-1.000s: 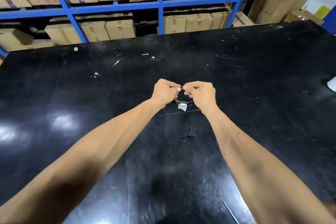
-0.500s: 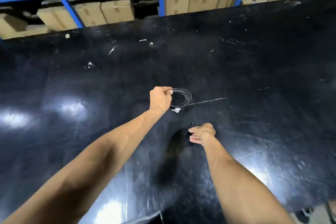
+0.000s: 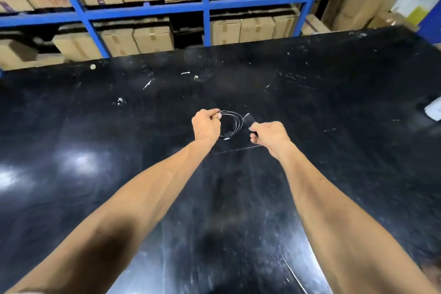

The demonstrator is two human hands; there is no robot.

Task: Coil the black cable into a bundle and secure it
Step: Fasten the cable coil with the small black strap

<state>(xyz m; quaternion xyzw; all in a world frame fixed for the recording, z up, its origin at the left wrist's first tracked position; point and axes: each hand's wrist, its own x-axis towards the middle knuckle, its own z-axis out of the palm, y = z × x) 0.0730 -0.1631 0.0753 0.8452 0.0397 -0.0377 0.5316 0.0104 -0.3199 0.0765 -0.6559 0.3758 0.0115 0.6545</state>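
The black cable is wound into a small round coil that hangs above the black table. My left hand pinches the coil at its upper left edge. A plug end dangles at the coil's bottom. My right hand is just to the right of the coil, closed on a short black strap that sticks up toward the coil's right side. Whether the strap touches the cable I cannot tell.
Small white scraps lie scattered on the far part of the table. A white object sits at the table's right edge. Behind the table stands a blue rack filled with cardboard boxes.
My right hand dropped to the table near me, took up the black strap and rose back beside the coil. My left hand kept hold of the coiled cable throughout.
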